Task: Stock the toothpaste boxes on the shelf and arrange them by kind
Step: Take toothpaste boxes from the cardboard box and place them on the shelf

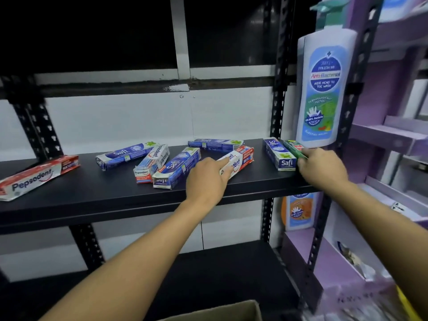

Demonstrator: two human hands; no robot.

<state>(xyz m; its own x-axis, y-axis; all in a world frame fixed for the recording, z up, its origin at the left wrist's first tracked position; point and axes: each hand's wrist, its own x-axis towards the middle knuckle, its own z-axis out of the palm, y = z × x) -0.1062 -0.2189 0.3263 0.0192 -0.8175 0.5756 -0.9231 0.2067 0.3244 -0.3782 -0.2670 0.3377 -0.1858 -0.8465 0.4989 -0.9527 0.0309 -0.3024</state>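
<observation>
Toothpaste boxes lie scattered on the black shelf (97, 193). My left hand (207, 179) grips a red-and-white Pepsodent box (240, 159) near the middle, index finger stretched along its top. My right hand (322, 169) holds the near end of a green box (294, 147) at the shelf's right end, beside a blue Safi box (279, 154). More blue Safi boxes (177, 167) (125, 155) (215, 143) lie in the middle and back. A small Pepsodent box (152, 163) leans among them, and a long Pepsodent box (37, 176) lies at the far left.
A large cardboard display bottle (323, 89) hangs on the black upright at the right. Purple display shelves (391, 133) stand beyond it. A lower black shelf (208, 272) sits below, and a cardboard box edge (231, 310) shows at the bottom.
</observation>
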